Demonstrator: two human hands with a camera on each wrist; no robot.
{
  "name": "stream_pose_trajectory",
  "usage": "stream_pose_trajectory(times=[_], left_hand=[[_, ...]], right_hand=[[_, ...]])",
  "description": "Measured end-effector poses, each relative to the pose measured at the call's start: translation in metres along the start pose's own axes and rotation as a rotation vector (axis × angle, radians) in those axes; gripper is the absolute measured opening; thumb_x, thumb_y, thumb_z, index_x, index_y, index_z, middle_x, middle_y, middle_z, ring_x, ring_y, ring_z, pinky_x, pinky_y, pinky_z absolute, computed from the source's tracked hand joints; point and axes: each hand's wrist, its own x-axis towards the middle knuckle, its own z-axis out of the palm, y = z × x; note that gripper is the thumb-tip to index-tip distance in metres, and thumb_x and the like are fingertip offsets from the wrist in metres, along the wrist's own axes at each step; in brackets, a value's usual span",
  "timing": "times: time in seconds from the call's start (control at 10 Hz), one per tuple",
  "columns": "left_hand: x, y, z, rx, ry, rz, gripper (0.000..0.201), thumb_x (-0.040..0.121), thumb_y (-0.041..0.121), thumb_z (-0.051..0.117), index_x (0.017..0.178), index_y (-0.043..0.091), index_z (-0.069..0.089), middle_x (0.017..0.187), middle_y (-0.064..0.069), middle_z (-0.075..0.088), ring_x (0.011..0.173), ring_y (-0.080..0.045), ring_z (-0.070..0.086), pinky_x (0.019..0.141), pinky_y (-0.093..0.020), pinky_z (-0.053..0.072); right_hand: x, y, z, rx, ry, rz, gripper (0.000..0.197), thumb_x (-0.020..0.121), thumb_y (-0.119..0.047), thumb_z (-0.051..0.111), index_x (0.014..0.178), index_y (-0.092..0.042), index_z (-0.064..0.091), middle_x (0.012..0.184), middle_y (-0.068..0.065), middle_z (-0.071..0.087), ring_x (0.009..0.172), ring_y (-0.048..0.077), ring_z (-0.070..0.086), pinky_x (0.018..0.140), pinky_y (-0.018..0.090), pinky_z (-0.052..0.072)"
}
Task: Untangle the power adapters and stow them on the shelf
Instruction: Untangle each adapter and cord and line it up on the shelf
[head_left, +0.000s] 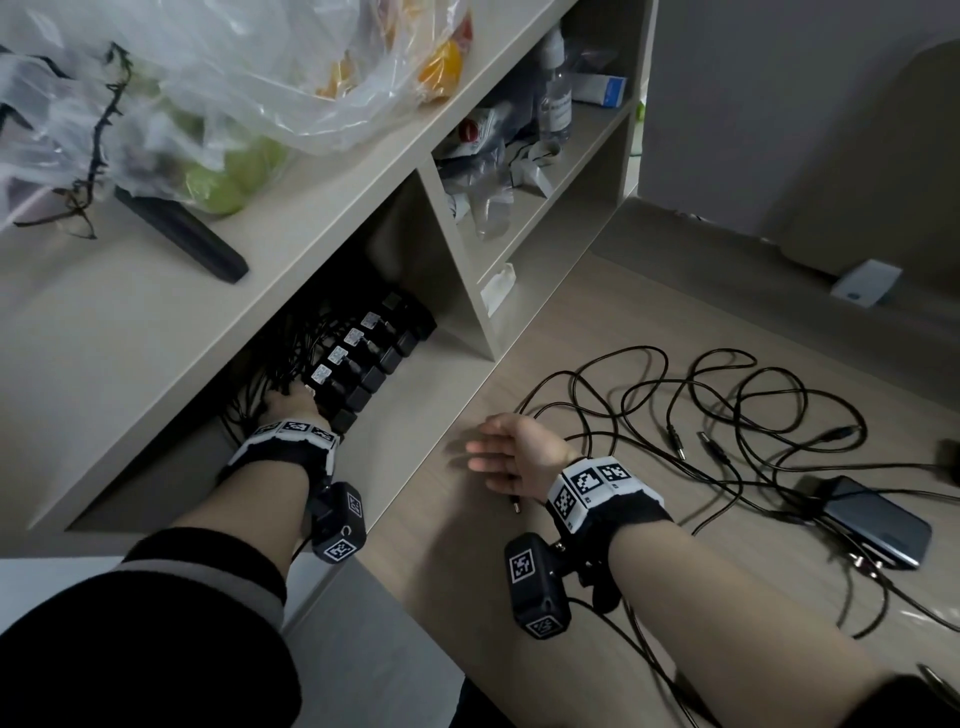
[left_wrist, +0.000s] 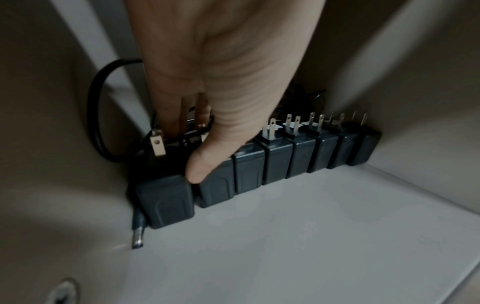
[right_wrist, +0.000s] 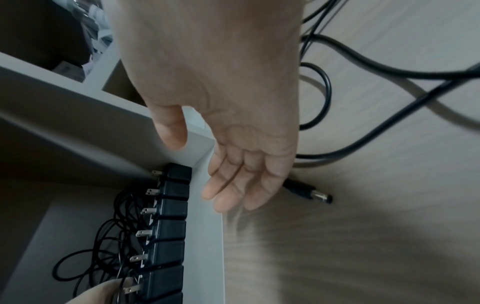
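Several black power adapters (head_left: 374, 353) stand in a tight row, prongs up, on the lower shelf (head_left: 415, 415), with their cords bunched behind. My left hand (head_left: 291, 405) reaches into that compartment at the row's near end. There my left hand (left_wrist: 185, 150) pinches the end adapter (left_wrist: 166, 203), thumb on its front and fingers behind among prongs and looped cord. A barrel plug (left_wrist: 137, 236) pokes out beside it. My right hand (head_left: 493, 449) hovers open over the floor by the shelf edge, holding nothing. Close to my right hand (right_wrist: 233, 185) lies another barrel plug (right_wrist: 311, 194).
Tangled black cords (head_left: 727, 415) spread over the wooden floor to the right, near a dark flat device (head_left: 878, 519) and a white box (head_left: 865, 283). Plastic bags of fruit (head_left: 234, 104) and a black remote (head_left: 182, 234) lie on the top. The upper compartment (head_left: 519, 130) holds a bottle and wrappers.
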Motion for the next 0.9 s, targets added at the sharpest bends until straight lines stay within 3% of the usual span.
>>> stream_pose_trajectory(times=[0.2,0.3,0.5,0.7,0.8,0.9], left_hand=[[-0.018,0.01,-0.011,0.11,0.125,-0.056,0.069,0.08,0.01,0.064,0.138,0.003,0.026,0.143,-0.023,0.025,0.13,-0.039,0.03,0.105,-0.048,0.033],[-0.035,0.022,-0.018,0.037,0.148,0.004,0.076,0.072,0.014,0.069,0.134,0.006,0.025,0.141,-0.019,0.028,0.129,-0.036,0.029,0.106,-0.044,0.03],[-0.086,0.089,0.002,-0.006,0.034,0.391,0.053,0.074,0.025,0.064,0.124,0.016,0.049,0.135,-0.011,0.041,0.129,-0.031,0.037,0.105,-0.04,0.035],[-0.169,0.179,0.033,-0.073,-0.187,0.911,0.029,0.079,0.03,0.065,0.104,0.017,0.061,0.111,-0.005,0.063,0.106,-0.025,0.058,0.091,-0.03,0.047],[-0.211,0.213,0.053,0.005,-0.288,1.15,0.027,0.079,0.026,0.063,0.104,0.016,0.063,0.105,-0.004,0.065,0.101,-0.021,0.061,0.085,-0.026,0.047],[-0.247,0.236,0.07,0.085,-0.337,1.31,0.029,0.081,0.029,0.063,0.107,0.015,0.063,0.106,-0.003,0.064,0.1,-0.02,0.06,0.088,-0.028,0.048]], right_hand=[[-0.014,-0.006,-0.005,0.009,0.033,-0.056,0.013,0.092,-0.025,0.044,0.084,-0.022,0.054,0.084,-0.002,0.064,0.075,0.016,0.059,0.071,0.029,0.04],[-0.024,-0.012,-0.013,0.03,0.074,-0.096,0.019,0.09,-0.022,0.046,0.071,-0.021,0.051,0.08,-0.003,0.063,0.074,0.015,0.058,0.069,0.028,0.039],[-0.054,-0.016,-0.052,0.23,0.228,-0.284,0.021,0.09,-0.015,0.044,0.069,-0.019,0.045,0.055,-0.007,0.049,0.055,0.01,0.04,0.055,0.023,0.018],[-0.112,0.003,-0.12,0.175,0.635,-0.485,0.017,0.091,-0.011,0.046,0.075,-0.013,0.053,0.07,0.005,0.058,0.055,0.014,0.049,0.051,0.021,0.03],[-0.124,0.03,-0.182,0.116,0.89,-0.492,0.013,0.073,-0.031,0.053,0.072,-0.018,0.058,0.086,0.012,0.07,0.079,0.026,0.062,0.071,0.034,0.047],[-0.148,0.046,-0.222,0.12,1.06,-0.455,0.014,0.077,-0.024,0.053,0.083,-0.015,0.062,0.089,0.011,0.067,0.089,0.029,0.062,0.086,0.04,0.051]])
